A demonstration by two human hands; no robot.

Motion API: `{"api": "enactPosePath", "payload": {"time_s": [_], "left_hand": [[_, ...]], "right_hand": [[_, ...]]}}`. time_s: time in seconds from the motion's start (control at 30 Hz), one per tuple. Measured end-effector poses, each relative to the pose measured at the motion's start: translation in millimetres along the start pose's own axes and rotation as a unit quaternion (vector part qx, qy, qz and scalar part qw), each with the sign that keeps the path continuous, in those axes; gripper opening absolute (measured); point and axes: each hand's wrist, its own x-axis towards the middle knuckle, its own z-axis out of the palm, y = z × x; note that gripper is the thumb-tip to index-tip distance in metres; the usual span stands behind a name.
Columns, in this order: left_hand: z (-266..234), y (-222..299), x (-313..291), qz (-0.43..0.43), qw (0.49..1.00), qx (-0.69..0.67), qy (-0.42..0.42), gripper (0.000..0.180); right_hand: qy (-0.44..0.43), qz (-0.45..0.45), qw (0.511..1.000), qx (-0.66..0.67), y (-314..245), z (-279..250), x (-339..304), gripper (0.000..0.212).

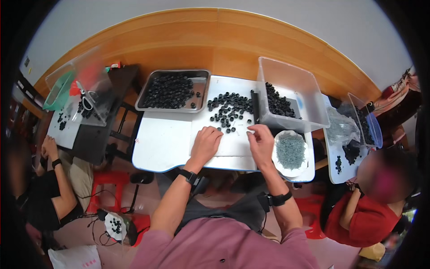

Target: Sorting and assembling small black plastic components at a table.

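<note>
My left hand (207,144) rests on the white work board (197,130), fingers curled together, their tips beside the nearest small black round parts (230,105). Anything under those fingers is hidden. To its right, my right hand (262,145) has thumb and forefinger brought together; what they pinch, if anything, is too small to make out. Between the hands a few thin small pieces (238,127) lie on the board. The black parts are spread loosely just beyond both hands. Close to my right wrist stands a white bowl (305,157) full of thin grey-green pieces like pins or screws.
A metal tray (204,87) of black parts stands at the back left. A clear plastic bin (309,89) with more parts stands back right, beside a black bar (255,105). Co-workers sit at side tables, left (56,188) and right (363,215). Red stools (107,188) stand below.
</note>
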Motion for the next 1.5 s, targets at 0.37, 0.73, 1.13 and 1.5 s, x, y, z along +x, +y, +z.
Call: {"api": "enactPosePath", "payload": {"time_s": [0.37, 0.73, 1.13, 1.5], "left_hand": [[2.9, -1.6, 4.6, -0.017, 1.000, 0.010, 0.002, 0.008], [19.7, 70.0, 52.0, 0.137, 0.990, -0.015, 0.034, 0.054], [86.1, 105.3, 127.0, 0.189, 0.980, -0.009, 0.055, 0.025], [87.1, 119.1, 129.3, 0.164, 0.982, -0.022, 0.090, 0.015]], "right_hand": [[-0.196, 0.080, 0.940, -0.267, 82.6, -162.5, 203.4, 0.027], [-0.480, 0.320, 0.678, -0.455, 150.8, -145.6, 209.2, 0.033], [-0.549, 0.275, 0.648, -0.451, 139.9, -114.0, 204.9, 0.041], [-0.580, 0.139, 0.789, -0.149, 194.0, -87.6, 201.2, 0.039]]}}
